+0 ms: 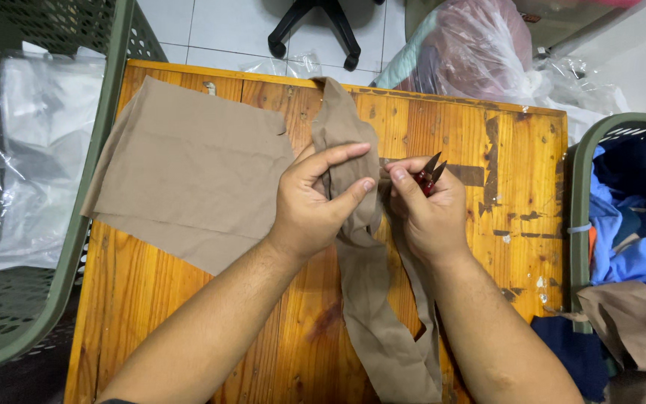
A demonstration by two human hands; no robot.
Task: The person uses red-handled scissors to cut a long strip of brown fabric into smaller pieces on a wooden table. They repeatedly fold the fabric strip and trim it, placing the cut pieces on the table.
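Observation:
My left hand (314,196) pinches a long tan fabric strip (371,314) that runs from the table's far edge down to the near edge. My right hand (428,213) grips the same strip with thumb and fingers and also holds small red-handled thread snips (429,176), blades pointing up and away. Both hands meet over the middle of the wooden table (517,179). A larger flat tan fabric piece (188,172) lies to the left of my left hand.
A green plastic basket (76,247) with clear plastic bags stands at the left. Another green basket (579,194) at the right holds blue and tan garments. A plastic bag of cloth (480,45) and an office chair base (315,22) are beyond the table.

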